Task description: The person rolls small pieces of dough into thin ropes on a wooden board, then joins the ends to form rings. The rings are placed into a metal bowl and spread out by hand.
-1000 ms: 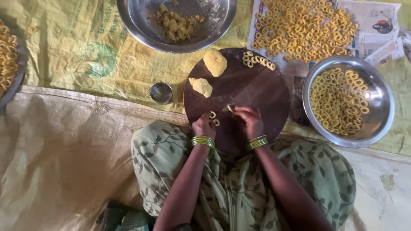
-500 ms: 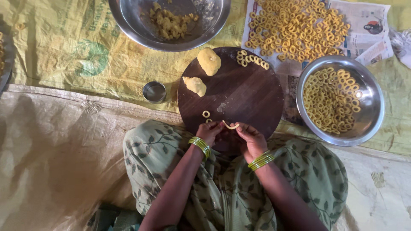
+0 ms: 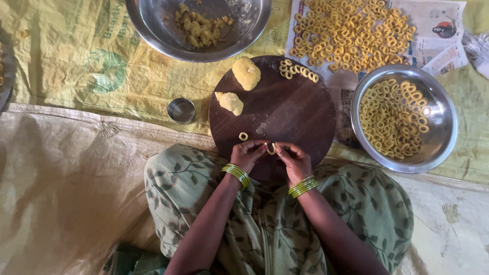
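Head view shows the left hand (image 3: 248, 154) and right hand (image 3: 293, 159) meeting at the near edge of the round wooden board (image 3: 285, 114), fingertips pinching one small dough strip (image 3: 271, 149) curled into a ring, its length running hand to hand. One finished ring (image 3: 243, 136) lies just beyond the left hand. Two dough lumps (image 3: 246, 73) sit at the board's far side, beside a row of rings (image 3: 298, 70). Two steel bowls (image 3: 435, 147) flank the board.
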